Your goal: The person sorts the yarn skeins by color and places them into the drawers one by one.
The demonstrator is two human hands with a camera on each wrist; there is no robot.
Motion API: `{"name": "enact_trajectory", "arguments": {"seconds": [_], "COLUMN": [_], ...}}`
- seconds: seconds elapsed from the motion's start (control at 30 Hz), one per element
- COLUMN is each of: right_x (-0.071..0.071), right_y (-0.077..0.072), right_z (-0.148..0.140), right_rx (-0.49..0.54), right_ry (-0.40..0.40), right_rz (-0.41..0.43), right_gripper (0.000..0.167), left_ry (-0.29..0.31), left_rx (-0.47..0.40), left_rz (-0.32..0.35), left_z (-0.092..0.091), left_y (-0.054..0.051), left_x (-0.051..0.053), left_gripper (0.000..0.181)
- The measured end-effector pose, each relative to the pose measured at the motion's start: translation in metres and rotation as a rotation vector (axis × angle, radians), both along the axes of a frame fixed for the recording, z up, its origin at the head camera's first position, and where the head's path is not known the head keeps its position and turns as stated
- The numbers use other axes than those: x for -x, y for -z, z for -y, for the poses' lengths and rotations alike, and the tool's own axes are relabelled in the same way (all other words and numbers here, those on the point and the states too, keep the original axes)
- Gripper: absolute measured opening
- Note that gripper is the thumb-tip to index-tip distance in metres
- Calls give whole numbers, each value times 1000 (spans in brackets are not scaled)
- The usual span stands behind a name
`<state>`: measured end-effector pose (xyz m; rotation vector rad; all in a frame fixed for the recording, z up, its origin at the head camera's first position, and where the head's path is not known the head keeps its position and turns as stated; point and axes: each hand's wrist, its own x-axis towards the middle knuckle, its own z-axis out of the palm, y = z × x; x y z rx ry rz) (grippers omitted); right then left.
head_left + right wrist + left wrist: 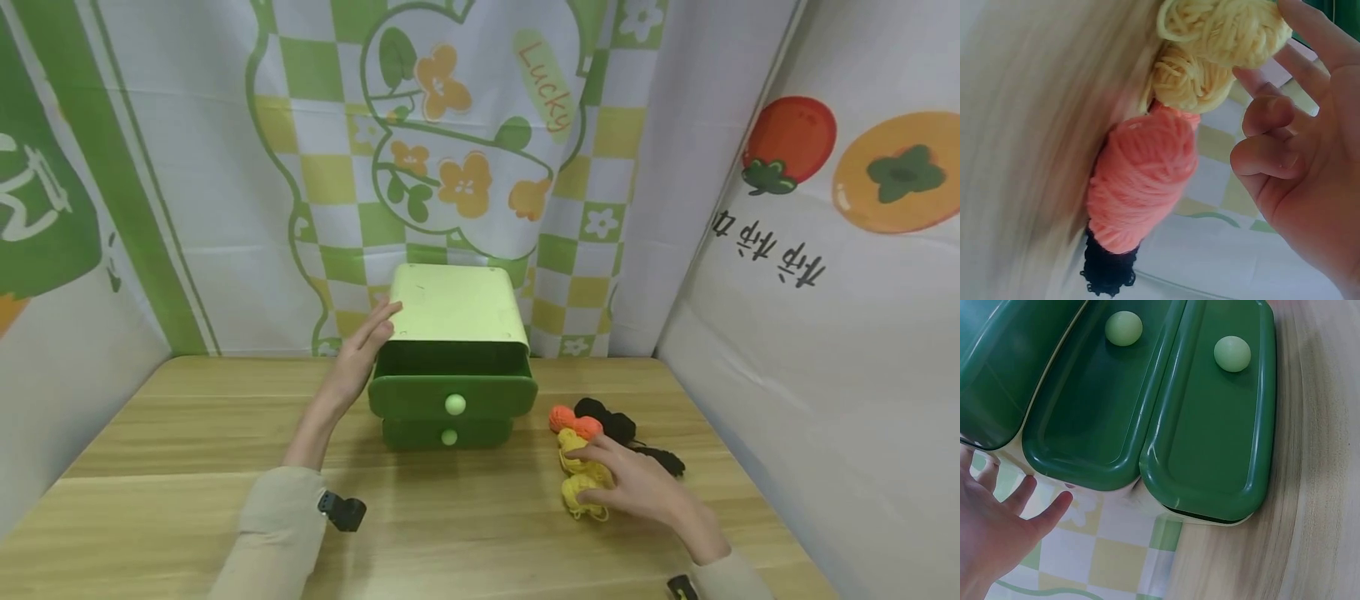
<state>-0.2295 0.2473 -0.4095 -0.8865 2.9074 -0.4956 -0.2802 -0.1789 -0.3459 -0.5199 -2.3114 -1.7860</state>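
My left hand [358, 354] rests against the left side of a small drawer cabinet [459, 304] with a pale top, its fingers extended along the upper edge. The cabinet's green top drawer [412, 396] is pulled out, and its visible inside is dark. In the left wrist view, lower drawer fronts [1210, 425] with pale round knobs sit flush together. At right, my right hand [645, 482] reaches over yellow yarn balls [577, 492], thumb and forefinger spread around them. The right wrist view shows a fingertip at the yellow yarn's edge [1229, 31] and the other fingers loosely bent.
Beside the yellow yarn lie orange yarn [573, 421] and black yarn [611, 423], with another black piece [663, 460] farther right. Everything stands on a wooden table [465, 533]. Patterned curtains [322, 158] hang behind and at both sides.
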Motion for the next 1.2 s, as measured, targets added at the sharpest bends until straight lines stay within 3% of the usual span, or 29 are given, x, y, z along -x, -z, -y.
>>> {"name": "enact_trajectory", "arguments": {"seconds": [0.6, 1.2], "right_x": [-3, -4], "right_y": [8, 12], "right_z": [-1, 0], "right_rx": [-34, -26], "right_ry": [67, 44], "right_rz": [2, -30], "right_gripper": [39, 30], "left_ry": [-3, -16], "left_rx": [16, 27], "left_rz": [1, 2], "left_z": [-2, -1], "left_y": [-4, -5], "left_x": [-2, -7], "left_gripper": [55, 55]}}
